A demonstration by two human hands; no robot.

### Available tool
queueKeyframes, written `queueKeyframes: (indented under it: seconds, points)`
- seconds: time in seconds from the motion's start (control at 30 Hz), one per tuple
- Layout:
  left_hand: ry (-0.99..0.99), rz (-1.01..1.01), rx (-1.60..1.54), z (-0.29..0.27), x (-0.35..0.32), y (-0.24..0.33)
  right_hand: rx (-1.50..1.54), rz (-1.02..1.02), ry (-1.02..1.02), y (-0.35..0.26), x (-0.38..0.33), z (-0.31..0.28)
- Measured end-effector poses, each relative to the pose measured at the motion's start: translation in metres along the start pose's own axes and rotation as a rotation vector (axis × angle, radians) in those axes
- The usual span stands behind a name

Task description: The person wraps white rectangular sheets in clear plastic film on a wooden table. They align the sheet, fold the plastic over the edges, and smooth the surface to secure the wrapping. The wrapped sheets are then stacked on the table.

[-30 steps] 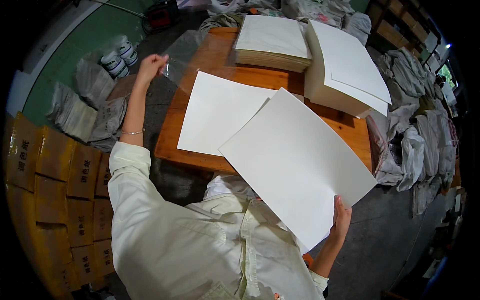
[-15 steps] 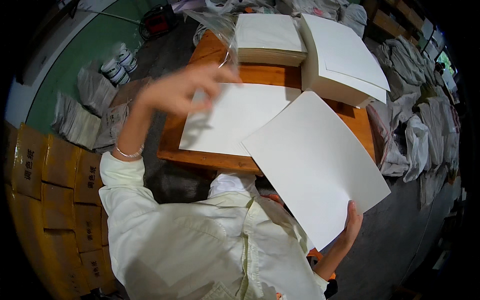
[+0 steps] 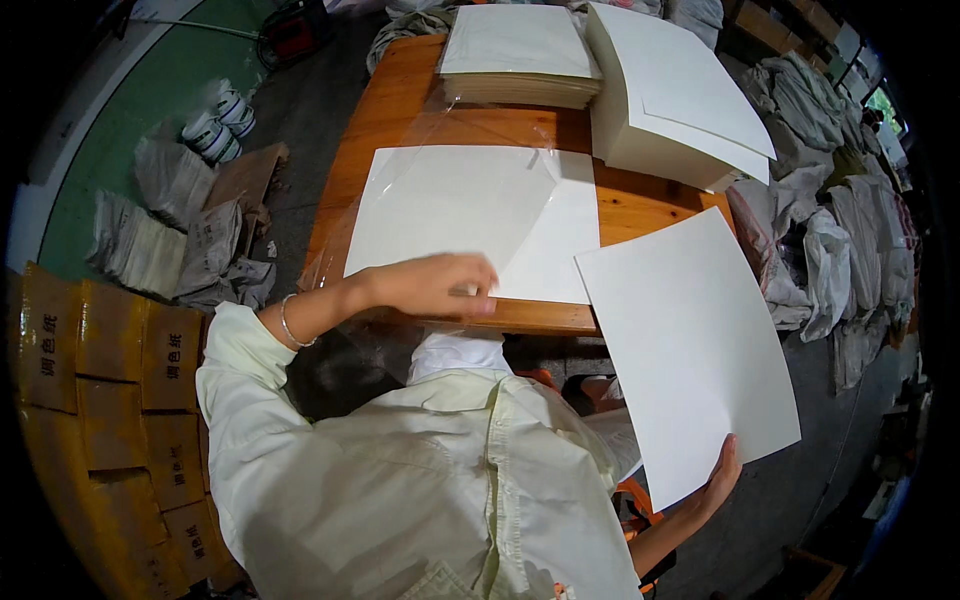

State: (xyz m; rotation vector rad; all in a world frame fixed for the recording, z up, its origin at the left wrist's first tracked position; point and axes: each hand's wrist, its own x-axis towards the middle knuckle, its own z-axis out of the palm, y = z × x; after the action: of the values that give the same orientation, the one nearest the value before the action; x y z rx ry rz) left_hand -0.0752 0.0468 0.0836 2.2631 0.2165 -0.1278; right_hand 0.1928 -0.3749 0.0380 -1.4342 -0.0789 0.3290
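Observation:
My left hand point(image 3: 435, 283) grips the near edge of a clear plastic film point(image 3: 450, 190) that drapes over a white sheet point(image 3: 560, 235) lying flat on the wooden table point(image 3: 400, 100). My right hand point(image 3: 722, 472) holds a second large white sheet point(image 3: 685, 340) by its lower corner, off the table's right front corner and tilted toward me. My pale long sleeves fill the lower middle of the view.
Two stacks of white sheets stand at the table's far side, a low one point(image 3: 515, 50) and a taller one point(image 3: 670, 95). Yellow cartons point(image 3: 90, 370) line the left. Grey sacks point(image 3: 170, 230) lie on the left floor, more sacks point(image 3: 830, 220) on the right.
My left hand has swung from the table's far left corner back to its near edge, pulling the clear film over the flat sheet. The held sheet has moved right, off the table.

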Motion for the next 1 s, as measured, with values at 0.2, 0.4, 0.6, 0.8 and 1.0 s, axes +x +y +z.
queueKeyframes:
  seconds: [0.2,0.4,0.6,0.8,1.0]
  points:
    - [0.304,-0.457,0.603,0.007,0.018,-0.040,-0.112,0.000,0.088,-0.003,0.001,0.012]
    - [-0.172,-0.126,0.603,-0.019,-0.011,-0.057,-0.071,-0.060,0.075,-0.015,-0.002,0.016]
    - [0.231,-0.361,0.264,-0.048,0.010,-0.077,-0.134,0.051,0.078,-0.016,-0.005,-0.025]
    - [0.095,-0.380,0.669,-0.017,0.053,-0.059,-0.075,0.055,0.177,-0.028,-0.013,-0.032]
    - [0.430,-0.123,0.649,-0.010,0.071,-0.040,0.044,0.162,0.231,-0.024,-0.033,-0.027]
